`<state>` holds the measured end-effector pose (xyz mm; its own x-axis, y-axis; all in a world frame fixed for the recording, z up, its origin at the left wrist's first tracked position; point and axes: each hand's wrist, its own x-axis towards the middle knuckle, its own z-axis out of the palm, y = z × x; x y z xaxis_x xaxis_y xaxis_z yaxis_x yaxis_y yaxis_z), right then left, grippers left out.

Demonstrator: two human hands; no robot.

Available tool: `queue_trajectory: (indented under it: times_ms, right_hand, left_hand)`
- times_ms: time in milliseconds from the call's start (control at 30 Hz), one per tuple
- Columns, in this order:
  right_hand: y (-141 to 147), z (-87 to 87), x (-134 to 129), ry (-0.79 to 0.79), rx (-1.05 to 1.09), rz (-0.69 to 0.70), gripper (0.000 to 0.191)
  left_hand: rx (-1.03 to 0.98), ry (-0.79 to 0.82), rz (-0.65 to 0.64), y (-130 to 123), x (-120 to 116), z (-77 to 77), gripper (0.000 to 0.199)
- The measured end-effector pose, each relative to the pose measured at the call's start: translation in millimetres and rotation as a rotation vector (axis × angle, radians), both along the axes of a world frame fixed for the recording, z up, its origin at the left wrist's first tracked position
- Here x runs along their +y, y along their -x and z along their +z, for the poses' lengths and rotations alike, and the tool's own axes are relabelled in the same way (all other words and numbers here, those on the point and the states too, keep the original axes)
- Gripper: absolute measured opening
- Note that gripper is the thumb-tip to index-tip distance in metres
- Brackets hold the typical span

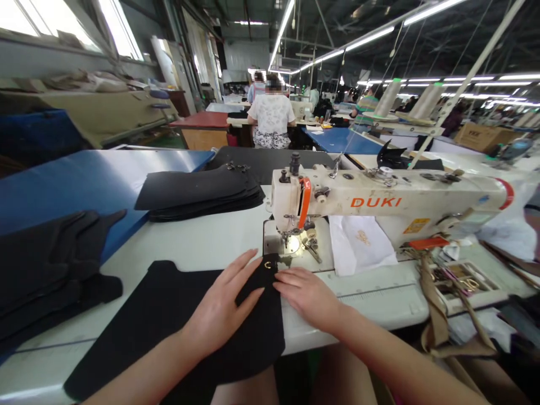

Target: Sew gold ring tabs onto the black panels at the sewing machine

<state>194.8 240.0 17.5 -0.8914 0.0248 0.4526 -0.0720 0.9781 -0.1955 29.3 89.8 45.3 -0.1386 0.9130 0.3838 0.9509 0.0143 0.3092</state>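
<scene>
A black fabric panel (pixel 160 315) lies across the white table, its far corner at the lit needle area of a white sewing machine (pixel 379 197). Near that corner sits a small gold metal ring (pixel 268 265). My left hand (pixel 223 304) rests on the panel with thumb and fingers spread. My right hand (pixel 310 295) lies at the panel's right edge, its fingers stretched out and touching the cloth close to the ring. Just beyond my fingertips is the presser foot (pixel 290 239), a little apart from them.
A stack of black panels (pixel 198 194) stands behind on the left, with more black pieces (pixel 50 270) at far left. Right of the needle lies a white plastic bag (pixel 360 244) bearing gold rings. A parts tray (pixel 468 287) sits far right. A person (pixel 272 115) sits ahead.
</scene>
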Motion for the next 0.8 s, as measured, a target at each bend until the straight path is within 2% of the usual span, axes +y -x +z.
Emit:
queue_trajectory:
  times_ms: [33, 100, 133, 200, 233, 267, 300, 367, 400, 433, 467, 533, 567, 633, 700, 800]
  right_hand:
    - [-1.4, 0.6, 1.0, 0.019, 0.002, -0.012, 0.025]
    - [-4.1, 1.4, 1.5, 0.062, 0.019, -0.052, 0.028]
    - [-5.0, 1.4, 1.1, 0.083, 0.031, -0.069, 0.029]
    - [-5.7, 0.8, -0.4, 0.116, 0.05, -0.084, 0.031]
    - [-5.6, 0.1, -1.2, 0.13, 0.055, -0.083, 0.031]
    - [-5.1, -0.9, -1.8, 0.142, 0.059, -0.079, 0.031]
    - [-4.6, -2.0, -2.4, 0.151, 0.065, -0.077, 0.031]
    - [-3.7, -4.3, -3.0, 0.159, 0.08, -0.08, 0.031]
    - [-3.5, -5.5, -3.3, 0.16, 0.085, -0.085, 0.031]
    - [-3.5, -6.5, -3.6, 0.16, 0.085, -0.093, 0.031]
    - [-3.8, -7.5, -3.9, 0.161, 0.081, -0.103, 0.032]
    - [-4.6, -8.9, -4.9, 0.163, 0.07, -0.132, 0.032]
    - [-5.1, -9.6, -5.4, 0.162, 0.066, -0.151, 0.031]
    - [-5.7, -11.0, -6.1, 0.147, 0.064, -0.188, 0.03]
    - [-5.9, -13.1, -5.2, 0.114, 0.07, -0.205, 0.029]
    - [-5.4, -18.1, -0.2, 0.034, 0.109, -0.174, 0.028]
  left_hand:
    - [0.015, 0.044, 0.013, -0.4, -16.1, 0.7, 0.057]
    - [0.078, 0.2, -0.046, 2.2, -53.2, -3.4, 0.079]
    - [0.102, 0.268, -0.09, 5.8, -71.6, -6.7, 0.084]
    - [0.079, 0.369, -0.069, 18.6, -100.8, -8.8, 0.072]
    - [0.029, 0.387, 0.012, 27.8, -109.2, -4.6, 0.06]
    - [-0.035, 0.371, 0.156, 38.4, -112.4, 4.4, 0.048]
    - [-0.098, 0.348, 0.326, 50.1, -110.1, 18.3, 0.042]
    - [-0.078, 0.195, 0.732, 74.7, -90.2, 57.9, 0.048]
    - [-0.006, 0.084, 0.828, 86.9, -73.7, 80.3, 0.053]
    - [0.07, -0.008, 0.837, 98.9, -53.9, 101.7, 0.053]
    - [0.11, -0.065, 0.784, 110.5, -31.9, 120.0, 0.051]
    - [0.168, -0.056, 0.623, 132.5, 14.9, 141.4, 0.046]
    - [0.187, -0.011, 0.592, 142.4, 37.3, 142.9, 0.045]
    - [0.198, 0.098, 0.604, 158.8, 75.0, 129.0, 0.043]
    - [0.183, 0.158, 0.616, 169.3, 99.1, 99.7, 0.036]
    - [0.165, 0.212, 0.687, 174.3, 110.7, 52.6, 0.041]
